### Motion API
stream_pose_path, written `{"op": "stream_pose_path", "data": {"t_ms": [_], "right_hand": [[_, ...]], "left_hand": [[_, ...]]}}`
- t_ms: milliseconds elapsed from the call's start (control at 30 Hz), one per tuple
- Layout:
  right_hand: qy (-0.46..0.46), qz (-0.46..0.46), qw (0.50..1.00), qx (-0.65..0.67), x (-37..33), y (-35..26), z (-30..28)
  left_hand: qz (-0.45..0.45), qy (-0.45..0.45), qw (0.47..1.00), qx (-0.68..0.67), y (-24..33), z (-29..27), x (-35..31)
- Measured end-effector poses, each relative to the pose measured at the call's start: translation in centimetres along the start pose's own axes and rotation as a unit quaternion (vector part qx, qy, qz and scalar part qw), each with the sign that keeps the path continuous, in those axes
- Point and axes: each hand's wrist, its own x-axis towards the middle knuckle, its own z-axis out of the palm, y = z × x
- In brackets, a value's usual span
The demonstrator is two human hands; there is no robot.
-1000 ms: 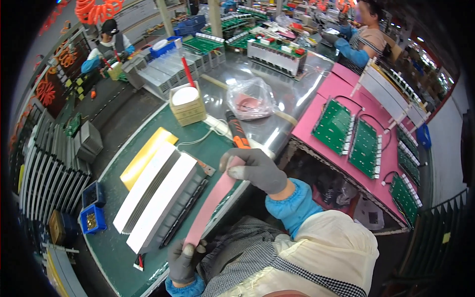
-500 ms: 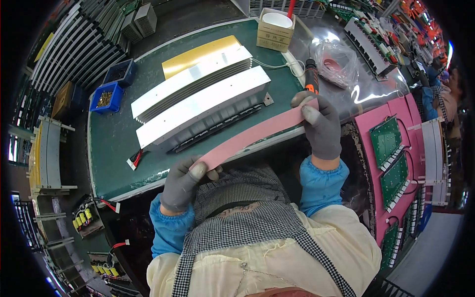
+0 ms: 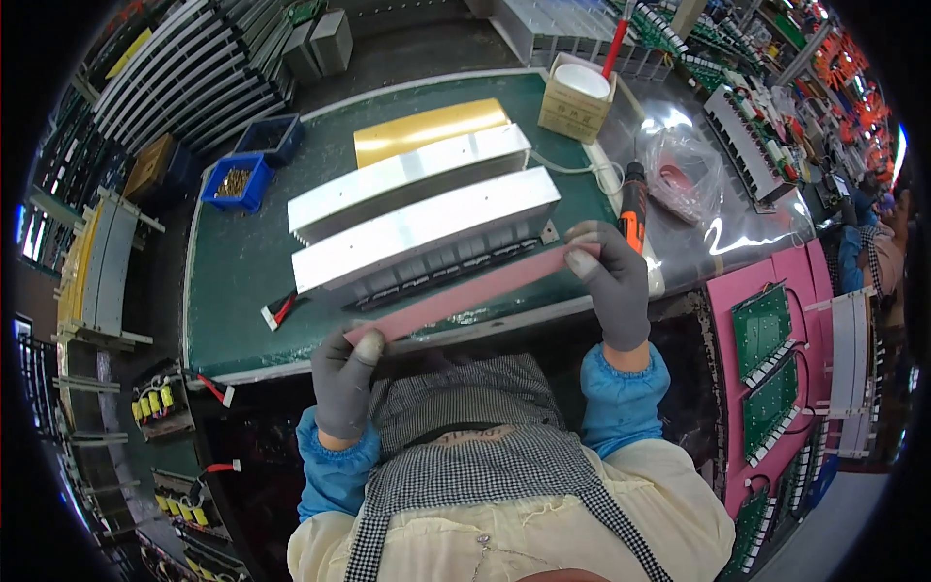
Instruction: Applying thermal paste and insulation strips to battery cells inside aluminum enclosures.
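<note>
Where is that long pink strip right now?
In the head view, the pink strip is held at its ends by the left hand and right hand, just in front of the nearer heatsink.

this is an electronics assembly workshop, a factory floor with many workstations. a green anti-static mat (image 3: 242, 272) covers the bench, with 2 finned aluminium heat sinks (image 3: 427, 228) lying on it beside an orange electric screwdriver (image 3: 633, 204) and a blue bin of small brass parts (image 3: 233, 181). green circuit boards (image 3: 763, 330) rest on pink foam sheets (image 3: 722, 301) to the right. racks of more metal parts (image 3: 184, 68) and further benches fill the background.
</note>
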Motion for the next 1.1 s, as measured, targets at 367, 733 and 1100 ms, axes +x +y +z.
{"op": "stream_pose_path", "data": {"t_ms": [367, 733, 1100], "right_hand": [[0.100, -0.147, 0.971, -0.157, 0.2, 2.8, 4.2], [0.178, -0.194, 0.940, -0.217, 1.5, 3.8, 4.6], [0.182, -0.214, 0.924, -0.260, 2.4, 3.7, 4.5]], "left_hand": [[0.286, 0.293, 0.870, 0.276, -1.0, 0.7, 0.0], [0.377, 0.359, 0.775, 0.358, -1.2, 0.9, 3.0], [0.357, 0.380, 0.782, 0.342, -2.2, 0.9, 4.6]]}}
